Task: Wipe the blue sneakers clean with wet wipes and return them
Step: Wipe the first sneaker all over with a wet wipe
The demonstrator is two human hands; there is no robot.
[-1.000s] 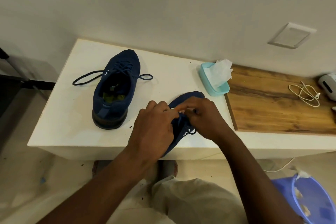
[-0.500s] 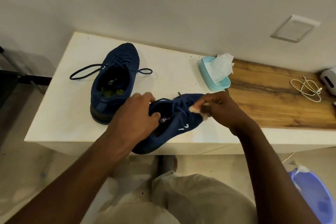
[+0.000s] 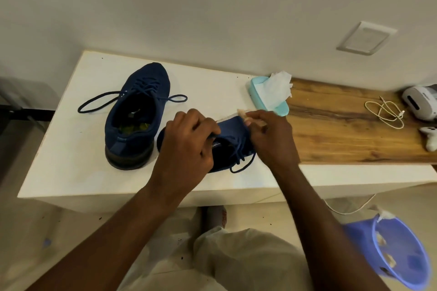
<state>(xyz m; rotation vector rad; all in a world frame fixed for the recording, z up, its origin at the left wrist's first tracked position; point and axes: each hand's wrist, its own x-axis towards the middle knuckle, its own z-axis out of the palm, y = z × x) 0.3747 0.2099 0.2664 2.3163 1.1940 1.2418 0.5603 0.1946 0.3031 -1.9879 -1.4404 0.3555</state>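
Observation:
Two dark blue sneakers lie on the white table [image 3: 71, 165]. One sneaker [image 3: 137, 116] stands upright at the left with loose laces, apart from my hands. The second sneaker [image 3: 233, 139] is tipped on its side at the table's middle. My left hand [image 3: 189, 142] grips its opening at the collar. My right hand [image 3: 269, 134] pinches a soiled wet wipe [image 3: 243, 113] against the sneaker's toe end. A light blue wipes pack [image 3: 257, 94] with a white wipe sticking up sits behind my right hand.
A wooden board [image 3: 343, 134] covers the table's right part, carrying a coiled white cable [image 3: 385, 111], a white device [image 3: 421, 101] and a white controller [image 3: 430, 139]. A blue plastic bin [image 3: 399, 257] with used wipes stands on the floor at lower right. My knee is below the table edge.
The held sneaker has been turned and lifted back over the table. My right hand with the wipe has moved up to the toe end; my left hand shifted its grip on the collar.

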